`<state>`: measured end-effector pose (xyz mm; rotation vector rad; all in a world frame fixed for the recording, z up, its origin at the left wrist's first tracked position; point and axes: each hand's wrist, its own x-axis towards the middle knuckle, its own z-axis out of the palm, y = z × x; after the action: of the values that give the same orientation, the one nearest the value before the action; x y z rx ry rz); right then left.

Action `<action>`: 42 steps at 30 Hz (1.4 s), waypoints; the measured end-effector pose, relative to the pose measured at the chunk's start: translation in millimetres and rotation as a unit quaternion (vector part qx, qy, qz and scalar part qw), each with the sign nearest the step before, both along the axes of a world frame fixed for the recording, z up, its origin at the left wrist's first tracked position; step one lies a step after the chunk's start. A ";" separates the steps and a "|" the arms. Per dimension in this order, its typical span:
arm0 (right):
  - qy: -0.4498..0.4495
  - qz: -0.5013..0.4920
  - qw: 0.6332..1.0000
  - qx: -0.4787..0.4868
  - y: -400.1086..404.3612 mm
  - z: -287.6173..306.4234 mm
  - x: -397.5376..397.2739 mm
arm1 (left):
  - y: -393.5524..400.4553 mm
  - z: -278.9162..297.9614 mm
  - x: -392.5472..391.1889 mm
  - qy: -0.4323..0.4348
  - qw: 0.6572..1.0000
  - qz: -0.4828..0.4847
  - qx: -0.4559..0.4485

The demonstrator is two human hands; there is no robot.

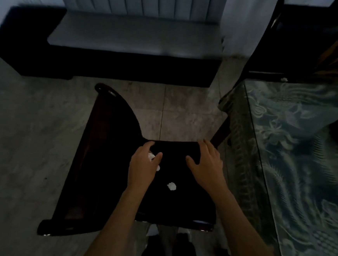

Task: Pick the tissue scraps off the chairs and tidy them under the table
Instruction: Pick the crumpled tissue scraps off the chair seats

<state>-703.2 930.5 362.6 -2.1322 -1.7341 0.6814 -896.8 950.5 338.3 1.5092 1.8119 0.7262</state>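
Observation:
A dark wooden chair (178,205) with a black seat stands below me, its curved back to the left. My left hand (143,166) rests on the seat with its thumb and fingers around a white tissue scrap (151,156). A second scrap (158,168) peeks out beside that hand. A third scrap (171,186) lies loose mid-seat between my forearms. My right hand (205,165) lies flat and spread on the far right part of the seat, holding nothing. Another small scrap (284,79) sits on a second dark chair (271,55) at the far right.
A glass-topped table (307,159) with a patterned green cloth fills the right side, its edge close to the chair. A long grey bench (131,36) with a dark base runs along the far wall. Tiled floor (32,137) lies to the left. The room is dim.

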 end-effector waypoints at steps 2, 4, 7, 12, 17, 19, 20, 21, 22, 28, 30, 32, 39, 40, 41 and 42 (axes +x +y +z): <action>0.007 0.000 1.000 -0.018 9.3 -24.4 3.3 | 4.9 -24.7 3.0 0.005 1.000 0.004 -0.023; 0.022 0.004 0.999 -0.025 17.0 -53.9 4.9 | 6.1 -51.9 5.2 -0.001 0.999 0.014 -0.049; 0.040 0.003 0.998 -0.048 21.8 -103.9 7.0 | 4.7 -99.8 8.9 0.017 0.996 0.031 -0.078; 0.079 0.031 0.992 -0.091 14.3 -193.6 6.4 | -0.1 -176.1 12.5 0.019 0.991 0.062 -0.116; 0.091 0.040 0.986 -0.136 -2.6 -269.0 2.6 | -8.7 -242.5 12.2 0.006 0.989 0.078 -0.128; 0.087 0.047 0.984 -0.150 -8.3 -293.1 -0.8 | -10.3 -267.3 10.7 0.007 0.987 0.086 -0.133; 0.086 0.050 0.983 -0.153 -10.0 -303.9 -3.0 | -11.0 -278.8 10.0 0.004 0.987 0.086 -0.134; 0.084 0.054 0.983 -0.154 -11.1 -313.7 -5.7 | -11.6 -289.7 8.7 0.001 0.987 0.084 -0.134; 0.082 0.059 0.983 -0.155 -11.8 -322.7 -8.3 | -12.5 -299.5 7.3 -0.002 0.988 0.081 -0.134; 0.072 0.090 0.982 -0.147 -10.1 -358.2 -21.8 | -17.3 -338.3 -0.7 -0.005 0.986 0.092 -0.138; 0.066 0.099 0.983 -0.138 -10.8 -365.2 -24.3 | -18.4 -344.3 -1.3 -0.004 0.986 0.095 -0.139; 0.067 0.101 0.984 -0.127 -10.1 -369.8 -26.6 | -19.3 -348.3 -1.2 -0.008 0.984 0.107 -0.141; 0.070 0.066 0.988 -0.120 -2.6 -382.6 -30.8 | -24.2 -353.1 6.0 -0.095 0.963 0.192 -0.161; 0.093 0.035 0.988 -0.121 -1.6 -383.0 -31.1 | -23.5 -352.8 7.5 -0.151 0.946 0.224 -0.181; 0.132 -0.005 0.984 -0.124 -0.4 -382.5 -32.2 | -22.4 -351.5 9.8 -0.230 0.916 0.263 -0.196; 0.189 -0.055 0.972 -0.131 1.0 -380.6 -34.3 | -21.3 -349.4 12.0 -0.316 0.876 0.304 -0.201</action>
<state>-737.5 931.5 -18.0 -2.0660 -1.3757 1.2521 -884.8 929.2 -11.1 0.3348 1.7446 0.9204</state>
